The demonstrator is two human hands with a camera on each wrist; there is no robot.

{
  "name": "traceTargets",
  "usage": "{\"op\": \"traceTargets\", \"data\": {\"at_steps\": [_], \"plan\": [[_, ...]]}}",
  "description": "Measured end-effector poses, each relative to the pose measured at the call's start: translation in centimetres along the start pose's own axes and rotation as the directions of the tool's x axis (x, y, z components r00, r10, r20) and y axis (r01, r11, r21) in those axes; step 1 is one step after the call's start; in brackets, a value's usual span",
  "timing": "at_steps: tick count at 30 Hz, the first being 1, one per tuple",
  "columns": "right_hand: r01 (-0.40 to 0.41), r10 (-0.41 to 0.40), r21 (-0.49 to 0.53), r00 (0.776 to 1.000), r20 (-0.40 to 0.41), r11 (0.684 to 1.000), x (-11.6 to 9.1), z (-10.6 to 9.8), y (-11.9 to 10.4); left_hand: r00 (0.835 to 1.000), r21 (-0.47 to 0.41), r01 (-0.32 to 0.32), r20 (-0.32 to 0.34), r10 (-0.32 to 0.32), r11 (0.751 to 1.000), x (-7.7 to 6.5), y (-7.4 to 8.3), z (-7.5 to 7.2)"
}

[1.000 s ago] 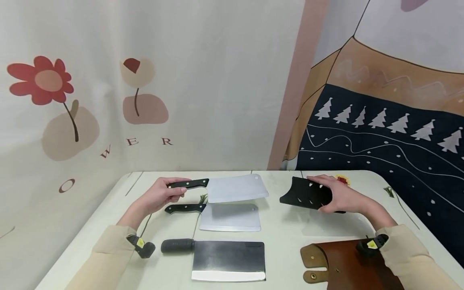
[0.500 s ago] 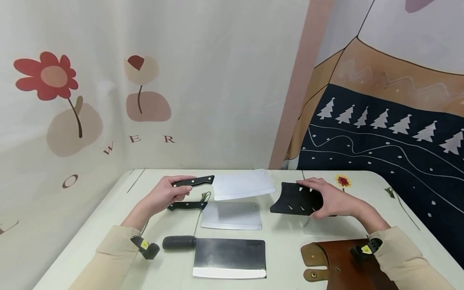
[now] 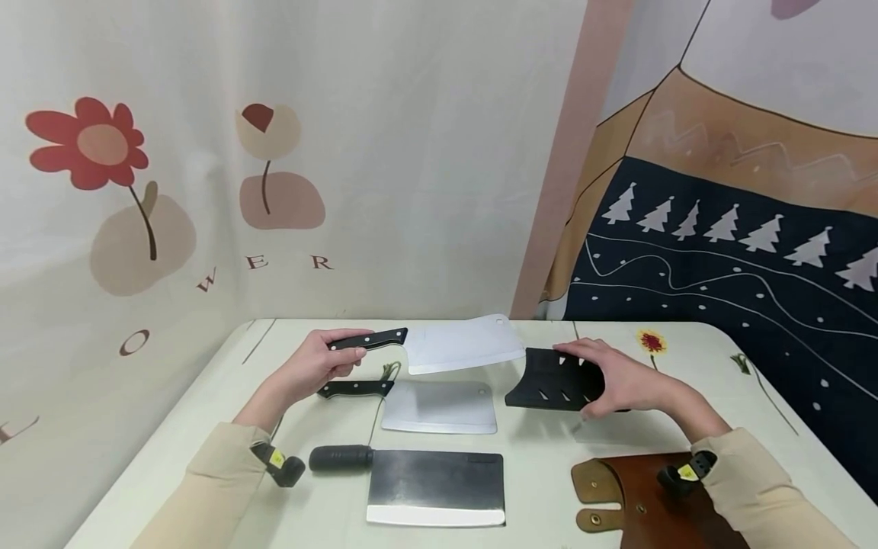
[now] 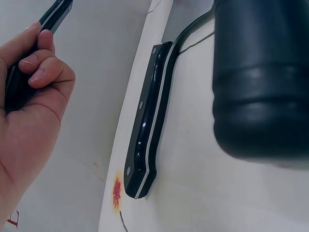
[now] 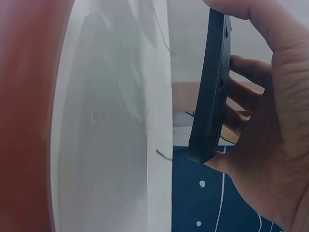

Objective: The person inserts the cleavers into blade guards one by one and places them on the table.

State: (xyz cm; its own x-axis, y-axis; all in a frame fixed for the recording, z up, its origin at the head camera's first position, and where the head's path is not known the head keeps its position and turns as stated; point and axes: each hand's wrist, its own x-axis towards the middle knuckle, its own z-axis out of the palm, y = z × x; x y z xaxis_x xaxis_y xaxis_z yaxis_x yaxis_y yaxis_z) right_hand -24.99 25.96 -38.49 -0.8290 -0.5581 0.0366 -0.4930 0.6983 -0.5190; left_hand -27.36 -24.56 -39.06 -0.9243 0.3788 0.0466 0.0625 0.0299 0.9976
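My left hand (image 3: 309, 370) grips the black riveted handle of a cleaver (image 3: 459, 347), held up above the table with its blade pointing right. In the left wrist view the fingers (image 4: 43, 65) are curled round that handle. My right hand (image 3: 617, 377) holds a black slotted blade sheath (image 3: 549, 381) by its edges, thumb at the near side and fingers at the far side. In the right wrist view the sheath (image 5: 210, 92) appears edge-on. The blade's tip corner overlaps the sheath's left end in the head view.
Below lies a second cleaver (image 3: 439, 408) with a matching handle. A wider cleaver (image 3: 439, 488) with a round black handle lies nearer. At the front right is a brown leather sheath (image 3: 652, 526) with snap straps. A clear sheath (image 5: 101, 125) lies behind it.
The black sheath has moved left and turned its end toward the cleaver. The cleaver has shifted right and its tip has risen a little, closing the gap.
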Motion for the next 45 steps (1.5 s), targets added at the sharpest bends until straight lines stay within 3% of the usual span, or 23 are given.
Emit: {"op": "traceTargets", "data": {"at_steps": [16,26,35,45], "plan": [[-0.011,0.011,0.008,1.000,-0.014,1.000,-0.2,0.2,0.2,0.999,0.018,0.037,-0.026,-0.037,0.999,0.0,-0.2,0.5],[-0.020,0.013,-0.053,0.993,-0.118,0.998,0.2,0.8,0.0,0.998,0.017,0.024,-0.066,-0.023,1.000,-0.3,-0.9,1.5],[-0.083,0.069,-0.076,0.981,-0.180,0.994,0.6,1.0,-0.4,1.000,0.032,0.012,-0.022,-0.011,0.999,-0.5,-1.2,2.1],[-0.103,0.085,-0.064,0.967,-0.240,0.993,0.6,0.8,-0.1,0.999,0.145,0.048,0.019,-0.051,0.988,-0.8,-0.3,2.2]]}}
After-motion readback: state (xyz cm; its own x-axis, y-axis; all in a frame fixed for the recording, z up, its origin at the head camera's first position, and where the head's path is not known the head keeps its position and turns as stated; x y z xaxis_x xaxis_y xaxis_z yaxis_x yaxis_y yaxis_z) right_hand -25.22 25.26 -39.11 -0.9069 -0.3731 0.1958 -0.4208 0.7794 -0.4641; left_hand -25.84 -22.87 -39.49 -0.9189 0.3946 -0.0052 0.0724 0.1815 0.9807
